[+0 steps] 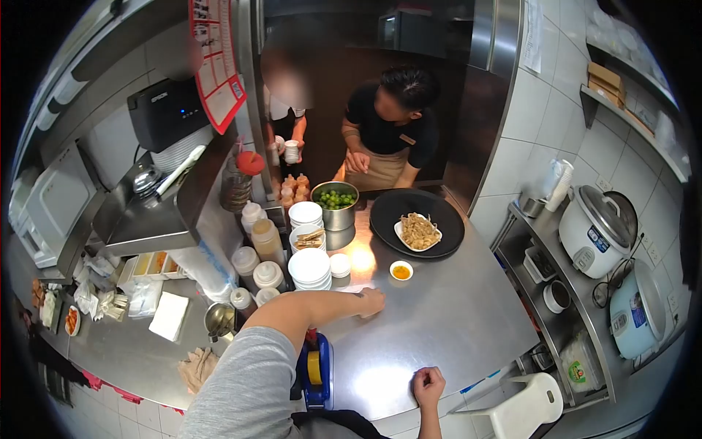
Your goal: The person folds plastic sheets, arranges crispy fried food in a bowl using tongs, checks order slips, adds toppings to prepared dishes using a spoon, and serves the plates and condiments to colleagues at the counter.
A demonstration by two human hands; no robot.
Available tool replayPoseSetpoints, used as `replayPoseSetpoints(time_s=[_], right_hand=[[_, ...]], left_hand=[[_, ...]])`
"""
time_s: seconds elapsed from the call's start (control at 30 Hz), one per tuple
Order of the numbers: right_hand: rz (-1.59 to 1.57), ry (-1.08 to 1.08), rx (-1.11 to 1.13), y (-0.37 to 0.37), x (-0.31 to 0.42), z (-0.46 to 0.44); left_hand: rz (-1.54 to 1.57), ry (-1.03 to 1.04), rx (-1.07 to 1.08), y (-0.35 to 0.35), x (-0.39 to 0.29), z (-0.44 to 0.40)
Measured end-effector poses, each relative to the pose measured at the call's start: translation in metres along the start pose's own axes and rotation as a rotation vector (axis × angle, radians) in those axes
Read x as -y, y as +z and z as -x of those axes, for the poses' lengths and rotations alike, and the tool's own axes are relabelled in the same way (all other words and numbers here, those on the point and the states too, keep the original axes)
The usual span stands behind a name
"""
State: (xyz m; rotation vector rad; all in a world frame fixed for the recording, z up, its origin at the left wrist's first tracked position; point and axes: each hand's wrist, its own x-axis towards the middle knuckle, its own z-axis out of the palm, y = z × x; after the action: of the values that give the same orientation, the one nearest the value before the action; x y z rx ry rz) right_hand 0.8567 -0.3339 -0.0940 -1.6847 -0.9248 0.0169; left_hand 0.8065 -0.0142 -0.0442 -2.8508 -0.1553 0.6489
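My left hand [371,302] reaches across the steel counter, its fingers curled down on the surface. A white paper slip [349,289] lies right beside it, partly behind the wrist; whether the fingers hold anything is hidden. Just beyond is a small white cup of orange-yellow sauce [401,271]. Near the counter's front edge, my right hand [428,384] is curled into a loose fist, with nothing visible in it. Farther back, a white dish of pale shredded food [418,233] sits on a round black tray [383,218].
Stacked white bowls [310,269], squeeze bottles [268,241] and a pot of green limes [338,218] line the left side. A blue tape dispenser [316,373] stands near my left arm. Across the counter are two people. Rice cookers [594,233] and a white stool [528,406] are right.
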Motion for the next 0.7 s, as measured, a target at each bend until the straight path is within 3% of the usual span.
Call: replayPoseSetpoints(time_s=[0.13, 0.3, 0.37, 0.43, 0.53, 0.57, 0.6, 0.63, 0.7], right_hand=[[0.022, -0.005, 0.001, -0.001, 0.001, 0.002], [0.112, -0.117, -0.021, 0.001, -0.019, 0.005], [0.142, -0.012, 0.068, -0.001, -0.029, 0.01], [0.178, -0.063, 0.023, 0.0, -0.024, 0.009], [0.285, -0.023, -0.118, 0.001, -0.005, 0.016], [0.082, 0.176, -0.147, 0.007, -0.052, 0.025], [-0.113, 0.389, -0.185, 0.009, -0.102, 0.029], [-0.028, 0.212, -0.251, 0.005, -0.054, 0.048], [-0.055, 0.32, -0.306, 0.008, -0.04, 0.087]], left_hand=[[-0.102, -0.145, 0.25, -0.008, -0.013, 0.027], [-0.076, 0.065, 0.358, 0.044, 0.011, 0.005], [-0.036, 0.037, 0.069, 0.05, 0.008, 0.012], [0.222, 0.109, 0.096, -0.054, -0.013, 0.108], [0.312, 0.322, -0.335, -0.103, -0.034, 0.22], [0.474, 0.321, -0.467, -0.117, -0.049, 0.302], [0.632, 0.335, -0.595, -0.122, -0.057, 0.363], [0.682, 0.35, -0.677, -0.109, -0.056, 0.4], [0.836, 0.327, -0.746, -0.072, -0.062, 0.471]])
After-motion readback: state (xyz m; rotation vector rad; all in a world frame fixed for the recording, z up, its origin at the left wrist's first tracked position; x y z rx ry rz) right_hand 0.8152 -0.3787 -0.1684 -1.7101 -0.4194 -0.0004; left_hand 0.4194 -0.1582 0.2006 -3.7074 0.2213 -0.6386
